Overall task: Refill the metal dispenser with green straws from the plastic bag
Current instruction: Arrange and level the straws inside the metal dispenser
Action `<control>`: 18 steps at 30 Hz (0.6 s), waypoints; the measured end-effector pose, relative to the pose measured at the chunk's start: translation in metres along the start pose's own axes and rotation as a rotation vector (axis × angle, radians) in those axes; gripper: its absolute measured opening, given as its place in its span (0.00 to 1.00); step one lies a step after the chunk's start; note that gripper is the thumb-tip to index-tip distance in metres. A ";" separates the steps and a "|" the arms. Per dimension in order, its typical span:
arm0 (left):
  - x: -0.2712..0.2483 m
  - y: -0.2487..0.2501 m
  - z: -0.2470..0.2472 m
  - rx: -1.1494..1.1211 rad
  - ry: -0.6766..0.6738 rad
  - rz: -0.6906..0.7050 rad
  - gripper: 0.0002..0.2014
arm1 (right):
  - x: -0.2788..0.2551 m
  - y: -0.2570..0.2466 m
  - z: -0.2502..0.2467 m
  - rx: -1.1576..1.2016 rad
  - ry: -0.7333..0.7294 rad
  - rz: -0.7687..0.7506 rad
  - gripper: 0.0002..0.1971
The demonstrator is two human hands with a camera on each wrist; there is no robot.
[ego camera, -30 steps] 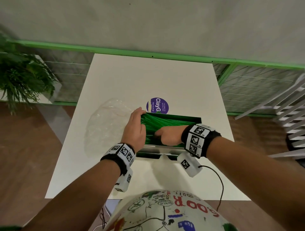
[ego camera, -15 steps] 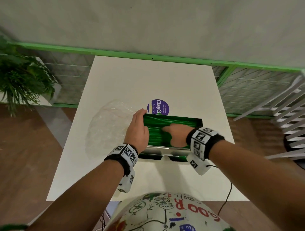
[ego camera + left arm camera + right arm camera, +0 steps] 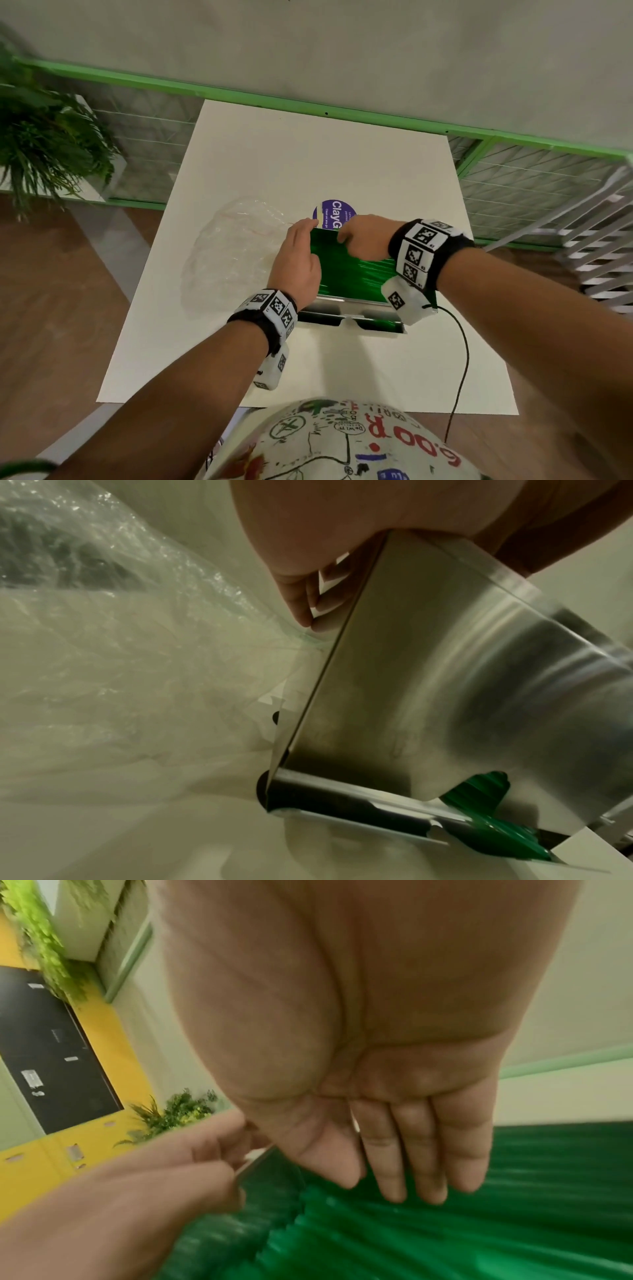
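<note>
Likely risk: the right hand (image 3: 364, 240), flat with fingers straight and together and holding nothing, could knock green straws (image 3: 356, 274) askew or over the far rim of the metal dispenser (image 3: 342, 303) if it presses too hard. The left hand (image 3: 298, 263) lies over the dispenser's left end, fingers fairly straight, steadying it. The straws fill the dispenser directly under the right fingers. The plastic bag (image 3: 233, 253) lies to the left on the table (image 3: 308, 154).

The dispenser (image 3: 356, 306) sits on the table (image 3: 325, 154) before me, straws (image 3: 356, 270) lying in it. The bag (image 3: 233, 253) lies just left of it, a sticker (image 3: 334, 212) behind it. My left hand (image 3: 299, 263) rests on its left end, and my right hand (image 3: 366, 240) is over the straws by its far edge.
</note>
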State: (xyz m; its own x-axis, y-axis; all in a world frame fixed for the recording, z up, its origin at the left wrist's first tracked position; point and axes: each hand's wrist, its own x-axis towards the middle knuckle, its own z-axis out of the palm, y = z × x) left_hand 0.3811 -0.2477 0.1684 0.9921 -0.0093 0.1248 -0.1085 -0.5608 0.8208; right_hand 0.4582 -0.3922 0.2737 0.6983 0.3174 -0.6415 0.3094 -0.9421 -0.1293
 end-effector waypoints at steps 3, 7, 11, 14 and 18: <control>0.000 0.000 0.000 -0.005 -0.001 0.008 0.30 | 0.006 -0.014 0.017 -0.019 -0.086 0.015 0.19; 0.000 0.000 0.000 0.003 -0.005 0.016 0.30 | 0.014 -0.016 0.038 -0.062 -0.165 0.078 0.30; 0.000 0.000 0.000 0.013 -0.002 0.011 0.29 | 0.016 -0.006 0.032 -0.025 -0.270 0.113 0.40; 0.000 0.000 -0.001 0.025 0.003 0.012 0.28 | 0.011 0.000 0.025 -0.023 -0.344 0.092 0.43; 0.000 -0.001 0.002 0.021 0.012 0.011 0.28 | 0.003 -0.001 0.006 -0.029 -0.373 0.042 0.42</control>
State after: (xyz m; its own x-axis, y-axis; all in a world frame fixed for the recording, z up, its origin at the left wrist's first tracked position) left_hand 0.3818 -0.2485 0.1666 0.9901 -0.0061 0.1405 -0.1181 -0.5781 0.8074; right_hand 0.4562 -0.3909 0.2676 0.4293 0.2126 -0.8778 0.3073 -0.9483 -0.0793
